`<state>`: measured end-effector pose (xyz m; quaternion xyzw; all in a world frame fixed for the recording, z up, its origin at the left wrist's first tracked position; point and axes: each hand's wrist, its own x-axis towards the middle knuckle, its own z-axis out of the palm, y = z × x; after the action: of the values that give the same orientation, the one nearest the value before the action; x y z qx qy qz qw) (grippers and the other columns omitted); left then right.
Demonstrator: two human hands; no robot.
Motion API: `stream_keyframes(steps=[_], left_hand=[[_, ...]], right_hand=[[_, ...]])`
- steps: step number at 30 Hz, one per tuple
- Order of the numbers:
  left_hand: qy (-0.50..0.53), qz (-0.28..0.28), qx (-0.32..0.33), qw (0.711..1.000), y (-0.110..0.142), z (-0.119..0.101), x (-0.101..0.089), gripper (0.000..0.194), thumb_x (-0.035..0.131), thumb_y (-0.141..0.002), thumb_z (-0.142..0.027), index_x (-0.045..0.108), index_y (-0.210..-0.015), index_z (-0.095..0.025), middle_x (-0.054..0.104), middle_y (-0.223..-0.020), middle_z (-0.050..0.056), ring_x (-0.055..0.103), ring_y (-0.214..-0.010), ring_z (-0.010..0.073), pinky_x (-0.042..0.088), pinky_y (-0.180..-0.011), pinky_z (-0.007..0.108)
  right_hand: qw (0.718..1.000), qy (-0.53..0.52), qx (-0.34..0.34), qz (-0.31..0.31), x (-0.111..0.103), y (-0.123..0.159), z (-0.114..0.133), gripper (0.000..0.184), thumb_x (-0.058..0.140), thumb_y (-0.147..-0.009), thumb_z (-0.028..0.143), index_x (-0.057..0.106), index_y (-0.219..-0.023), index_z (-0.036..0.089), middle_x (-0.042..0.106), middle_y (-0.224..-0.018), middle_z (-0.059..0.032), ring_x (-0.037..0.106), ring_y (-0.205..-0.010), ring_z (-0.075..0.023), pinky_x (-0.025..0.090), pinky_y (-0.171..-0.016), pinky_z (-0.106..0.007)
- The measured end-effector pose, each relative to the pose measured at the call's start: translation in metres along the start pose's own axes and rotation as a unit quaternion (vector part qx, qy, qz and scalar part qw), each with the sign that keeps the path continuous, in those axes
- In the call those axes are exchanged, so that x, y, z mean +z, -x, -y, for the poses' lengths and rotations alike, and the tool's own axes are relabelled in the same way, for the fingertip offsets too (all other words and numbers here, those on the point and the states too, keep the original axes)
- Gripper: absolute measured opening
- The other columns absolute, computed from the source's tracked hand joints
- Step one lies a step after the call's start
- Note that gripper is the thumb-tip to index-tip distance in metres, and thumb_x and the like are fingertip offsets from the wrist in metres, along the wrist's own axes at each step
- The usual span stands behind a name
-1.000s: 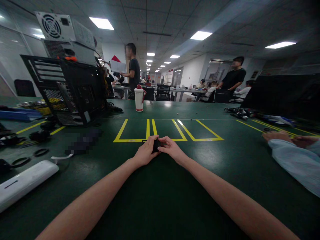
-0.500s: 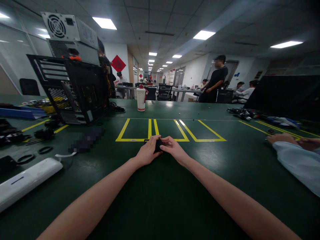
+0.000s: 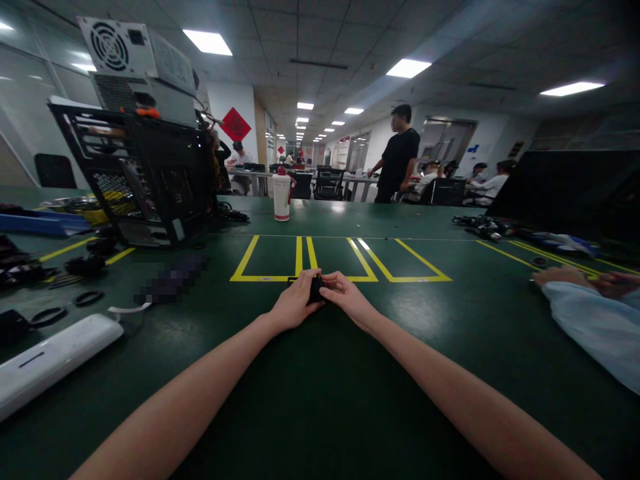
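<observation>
A small black object point(image 3: 316, 289) sits between my hands at the middle of the green table point(image 3: 320, 400), mostly covered by fingers, so its kind cannot be made out. My left hand point(image 3: 296, 300) is closed around its left side, fingers over the top and thumb below. On the right, my right hand point(image 3: 347, 297) pinches the object's near right edge with fingertips and thumb. Both hands rest low, close to the tabletop. Just beyond them lie rectangles of yellow tape point(image 3: 330, 279).
To the left stand a black computer case point(image 3: 150, 173) with a power supply point(image 3: 135, 50) on top, and a long white device point(image 3: 55, 363). Behind the tape is a white cup point(image 3: 282, 198). A co-worker's sleeve point(image 3: 590, 327) reaches in at the right, near a black ring point(image 3: 540, 262).
My hands keep their hold on the black object with hardly any movement. A standing person in the background has moved left. The view has shifted slightly.
</observation>
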<state>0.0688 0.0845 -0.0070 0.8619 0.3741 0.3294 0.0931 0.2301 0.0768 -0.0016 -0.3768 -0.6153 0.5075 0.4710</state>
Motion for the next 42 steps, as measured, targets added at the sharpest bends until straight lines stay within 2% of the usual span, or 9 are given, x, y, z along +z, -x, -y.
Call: stream_keyframes(steps=[5, 9, 14, 18, 22, 28, 33, 38, 42], left_hand=[[-0.001, -0.002, 0.004, 1.000, -0.001, 0.001, 0.001, 0.061, 0.057, -0.071, -0.025, 0.020, -0.121, -0.023, 0.036, -0.120, 0.008, 0.044, -0.108, 0.0244, 0.043, -0.085, 0.041], [0.000, 0.003, -0.002, 1.000, 0.000, 0.001, 0.000, 0.062, 0.056, -0.071, -0.025, 0.020, -0.121, -0.024, 0.036, -0.120, 0.008, 0.045, -0.106, 0.0242, 0.044, -0.083, 0.041], [-0.003, 0.002, -0.001, 1.000, 0.000, 0.000, 0.000, 0.060, 0.056, -0.072, -0.024, 0.021, -0.120, -0.024, 0.036, -0.120, 0.007, 0.045, -0.107, 0.0239, 0.044, -0.084, 0.041], [-0.002, 0.002, -0.002, 1.000, -0.001, -0.001, 0.000, 0.061, 0.057, -0.071, -0.024, 0.021, -0.120, -0.024, 0.037, -0.119, 0.007, 0.045, -0.107, 0.0238, 0.043, -0.084, 0.041], [0.001, 0.007, -0.004, 1.000, 0.000, -0.003, -0.002, 0.060, 0.056, -0.072, -0.023, 0.020, -0.120, -0.024, 0.036, -0.120, 0.007, 0.045, -0.107, 0.0238, 0.044, -0.084, 0.041], [-0.002, 0.005, 0.002, 1.000, 0.000, -0.002, -0.001, 0.061, 0.057, -0.071, -0.023, 0.021, -0.120, -0.023, 0.036, -0.119, 0.007, 0.045, -0.107, 0.0236, 0.043, -0.085, 0.041], [0.000, 0.001, 0.004, 1.000, -0.001, 0.000, 0.001, 0.061, 0.058, -0.070, -0.023, 0.021, -0.119, -0.023, 0.036, -0.119, 0.007, 0.044, -0.107, 0.0243, 0.043, -0.085, 0.041], [0.008, 0.005, 0.013, 1.000, 0.000, 0.000, 0.000, 0.062, 0.057, -0.070, -0.022, 0.021, -0.120, -0.023, 0.036, -0.119, 0.007, 0.043, -0.109, 0.0235, 0.041, -0.088, 0.040], [0.005, 0.007, 0.018, 1.000, 0.000, 0.000, -0.001, 0.062, 0.058, -0.070, -0.022, 0.021, -0.120, -0.023, 0.036, -0.119, 0.008, 0.043, -0.109, 0.0237, 0.041, -0.088, 0.040]], right_hand=[[0.999, 0.016, -0.011, -0.045, 0.004, -0.004, 0.000, 0.024, 0.057, -0.068, 0.036, 0.053, -0.086, 0.021, 0.056, -0.087, -0.0005, 0.052, -0.085, -0.0137, 0.039, -0.081, -0.033], [0.999, 0.027, 0.010, -0.030, 0.001, -0.005, -0.002, 0.028, 0.056, -0.069, 0.034, 0.053, -0.094, 0.020, 0.055, -0.096, -0.0029, 0.051, -0.092, -0.0154, 0.037, -0.085, -0.035], [1.000, 0.004, 0.007, 0.012, -0.002, 0.000, 0.001, 0.032, 0.063, -0.064, 0.030, 0.052, -0.092, 0.022, 0.056, -0.093, -0.0007, 0.052, -0.089, -0.0150, 0.040, -0.083, -0.034], [1.000, -0.001, 0.003, -0.013, 0.001, -0.001, 0.003, 0.025, 0.058, -0.067, 0.036, 0.053, -0.086, 0.021, 0.056, -0.087, -0.0008, 0.052, -0.086, -0.0143, 0.042, -0.079, -0.034], [0.999, -0.001, 0.032, -0.036, 0.003, -0.005, 0.001, 0.030, 0.058, -0.067, 0.036, 0.053, -0.092, 0.021, 0.056, -0.091, -0.0028, 0.053, -0.086, -0.0150, 0.042, -0.078, -0.034], [1.000, 0.015, 0.011, 0.023, -0.003, -0.001, 0.006, 0.032, 0.064, -0.063, 0.029, 0.052, -0.091, 0.021, 0.055, -0.095, -0.0015, 0.053, -0.089, -0.0145, 0.040, -0.083, -0.034], [0.999, 0.029, -0.019, 0.001, -0.003, -0.004, 0.004, 0.024, 0.059, -0.066, 0.035, 0.053, -0.083, 0.020, 0.057, -0.086, -0.0002, 0.053, -0.083, -0.0130, 0.041, -0.081, -0.033], [0.997, 0.062, 0.037, -0.006, -0.007, -0.010, 0.005, 0.029, 0.060, -0.065, 0.035, 0.054, -0.089, 0.019, 0.057, -0.089, -0.0033, 0.053, -0.085, -0.0155, 0.042, -0.079, -0.036], [0.994, 0.103, 0.015, 0.040, -0.012, -0.008, 0.015, 0.029, 0.065, -0.061, 0.029, 0.054, -0.086, 0.019, 0.057, -0.087, -0.0019, 0.053, -0.085, -0.0156, 0.040, -0.081, -0.037]])
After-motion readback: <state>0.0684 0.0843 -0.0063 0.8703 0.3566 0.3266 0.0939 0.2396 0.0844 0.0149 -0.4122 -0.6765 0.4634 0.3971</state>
